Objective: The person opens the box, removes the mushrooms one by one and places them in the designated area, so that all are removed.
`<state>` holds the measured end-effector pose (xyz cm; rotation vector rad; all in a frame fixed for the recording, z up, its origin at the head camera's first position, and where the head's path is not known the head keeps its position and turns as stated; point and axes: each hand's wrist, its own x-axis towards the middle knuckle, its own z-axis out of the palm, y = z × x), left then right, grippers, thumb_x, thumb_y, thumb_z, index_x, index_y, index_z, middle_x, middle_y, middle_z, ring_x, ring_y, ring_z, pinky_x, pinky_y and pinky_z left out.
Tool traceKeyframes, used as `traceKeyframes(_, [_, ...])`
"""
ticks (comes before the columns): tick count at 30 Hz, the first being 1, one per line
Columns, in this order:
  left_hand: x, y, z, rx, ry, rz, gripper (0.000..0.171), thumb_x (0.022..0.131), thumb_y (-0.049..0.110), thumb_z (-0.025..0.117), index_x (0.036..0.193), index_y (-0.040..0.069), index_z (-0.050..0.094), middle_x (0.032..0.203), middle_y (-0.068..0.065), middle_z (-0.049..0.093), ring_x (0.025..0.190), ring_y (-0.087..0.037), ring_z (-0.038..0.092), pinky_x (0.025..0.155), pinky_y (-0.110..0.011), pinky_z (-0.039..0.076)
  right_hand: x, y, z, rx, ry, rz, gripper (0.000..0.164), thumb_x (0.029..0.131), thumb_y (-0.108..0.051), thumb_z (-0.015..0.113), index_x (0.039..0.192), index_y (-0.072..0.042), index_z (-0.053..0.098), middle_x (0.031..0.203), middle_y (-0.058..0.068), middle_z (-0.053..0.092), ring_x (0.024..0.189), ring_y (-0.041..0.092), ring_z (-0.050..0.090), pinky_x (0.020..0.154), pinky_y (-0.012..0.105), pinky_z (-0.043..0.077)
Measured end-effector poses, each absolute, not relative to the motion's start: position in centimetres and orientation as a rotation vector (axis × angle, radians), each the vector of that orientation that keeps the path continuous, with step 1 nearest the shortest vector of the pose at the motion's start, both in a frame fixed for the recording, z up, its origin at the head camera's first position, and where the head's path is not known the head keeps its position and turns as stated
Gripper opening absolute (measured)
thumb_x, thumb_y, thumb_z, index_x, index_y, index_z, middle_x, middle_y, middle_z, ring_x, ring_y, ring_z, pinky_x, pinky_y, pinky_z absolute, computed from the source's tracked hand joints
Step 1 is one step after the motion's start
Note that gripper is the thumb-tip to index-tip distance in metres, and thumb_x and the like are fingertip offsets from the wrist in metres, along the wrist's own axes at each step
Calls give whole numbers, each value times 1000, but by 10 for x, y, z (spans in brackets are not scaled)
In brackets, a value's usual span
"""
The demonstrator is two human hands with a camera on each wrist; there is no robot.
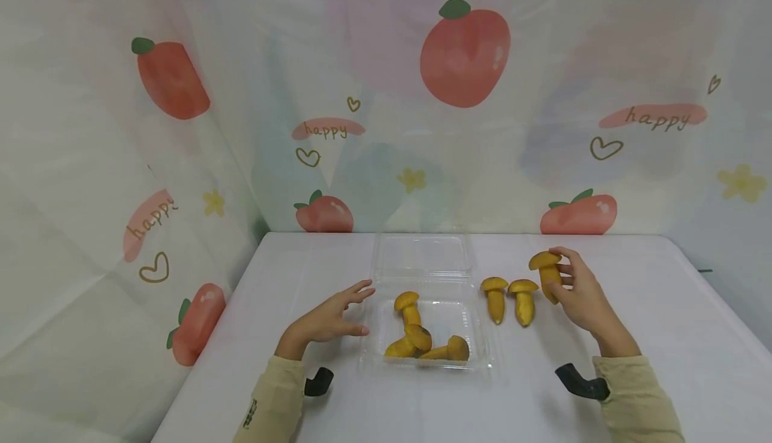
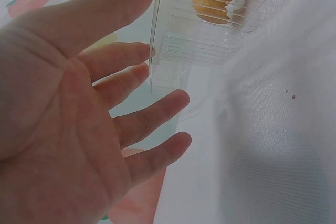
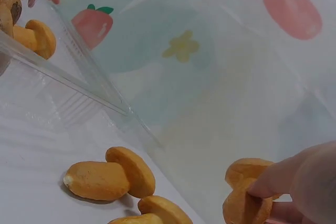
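Note:
A yellow-brown mushroom [image 1: 546, 273] is pinched between the thumb and fingers of my right hand [image 1: 580, 294], cap up, at the right of the table. The same mushroom [image 3: 247, 192] shows at the lower right of the right wrist view. Two more mushrooms lie just left of it, a nearer-centre one [image 1: 495, 300] and one beside the hand [image 1: 523, 302]. In the middle stands a clear plastic box [image 1: 476, 315] with its lid folded back, holding three mushrooms. My left hand [image 1: 326, 317] has its fingers spread at the box's left edge; in the left wrist view its fingertips [image 2: 176, 100] are close to the wall.
The box's clear lid [image 1: 422, 255] lies toward the back of the white table [image 1: 313, 262]. Behind the table hangs a printed cloth [image 1: 386, 81] with fruit and "happy" patterns, and another side of it stands at the left. Black curved pieces [image 1: 582, 383] stick out at both sleeves.

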<state>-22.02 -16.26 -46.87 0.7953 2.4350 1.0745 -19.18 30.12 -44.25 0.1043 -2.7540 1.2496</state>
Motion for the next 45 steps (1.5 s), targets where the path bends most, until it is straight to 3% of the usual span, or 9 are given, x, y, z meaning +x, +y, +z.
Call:
traceKeyframes(11, [-220, -163, -469, 791, 2440, 1071, 76, 92, 18, 74, 157, 6, 35, 169, -13, 22, 151, -43, 30, 115, -71, 30, -196, 314, -454, 7, -2790, 1276, 61, 100, 1, 52, 153, 6, 22, 143, 41, 39, 120, 58, 50, 90, 58, 57])
traceKeyframes(22, [-220, -163, -468, 795, 2438, 1080, 77, 92, 19, 75, 157, 5, 36, 170, -13, 21, 152, -44, 28, 115, -71, 30, -199, 324, -461, -113, -2869, 1313, 62, 101, -1, 52, 151, 9, 18, 145, 42, 34, 125, 59, 46, 99, 64, 51])
traceKeyframes(29, [-220, -163, -469, 799, 2427, 1084, 77, 92, 18, 74, 157, 5, 35, 170, -13, 20, 151, -44, 29, 115, -71, 30, -201, 331, -468, -188, -2925, 1309, 62, 99, -2, 54, 148, 11, 18, 140, 43, 35, 123, 57, 45, 94, 56, 56])
traceKeyframes(38, [-221, -163, -470, 786, 2438, 1076, 77, 92, 18, 74, 158, 7, 35, 169, -12, 23, 150, -43, 32, 115, -70, 31, -205, 336, -476, -248, -2983, 1317, 62, 97, -4, 53, 145, 12, 17, 131, 42, 39, 113, 51, 51, 79, 34, 57])
traceKeyframes(45, [-223, -163, -470, 788, 2445, 1065, 78, 93, 19, 74, 158, 8, 34, 168, -14, 26, 149, -43, 34, 115, -69, 31, -206, 337, -479, -214, -3020, 1300, 61, 96, -4, 55, 142, 13, 20, 128, 43, 44, 111, 49, 53, 79, 32, 54])
